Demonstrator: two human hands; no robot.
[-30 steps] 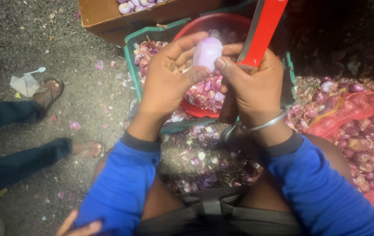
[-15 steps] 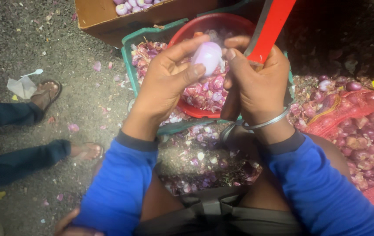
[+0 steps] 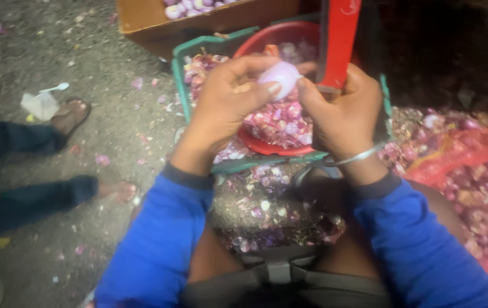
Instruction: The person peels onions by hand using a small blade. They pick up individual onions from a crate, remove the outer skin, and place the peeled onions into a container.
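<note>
Your left hand (image 3: 228, 100) cups a peeled onion (image 3: 281, 73), pale lilac and smooth, with thumb below and fingertips curled over its top; the onion sits at the fingertip end of the hand, not in the palm. Your right hand (image 3: 344, 117) is closed around the handle of a red-handled knife (image 3: 337, 43), which stands nearly upright just right of the onion; the right thumb tip presses against the onion's right side. Both hands meet over a red bowl (image 3: 267, 145) holding purple onion skins. The bowl rests in a green crate (image 3: 182, 85), skins heaped in its left part. Beyond the crate, a cardboard box (image 3: 210, 20) holds more peeled onions. To your right, a red mesh sack (image 3: 478, 182) of unpeeled onions lies open. Skins litter the ground (image 3: 84, 188) between your knees. At left, another person's sandalled feet (image 3: 73, 114) rest on the ground. View slightly blurred.
</note>
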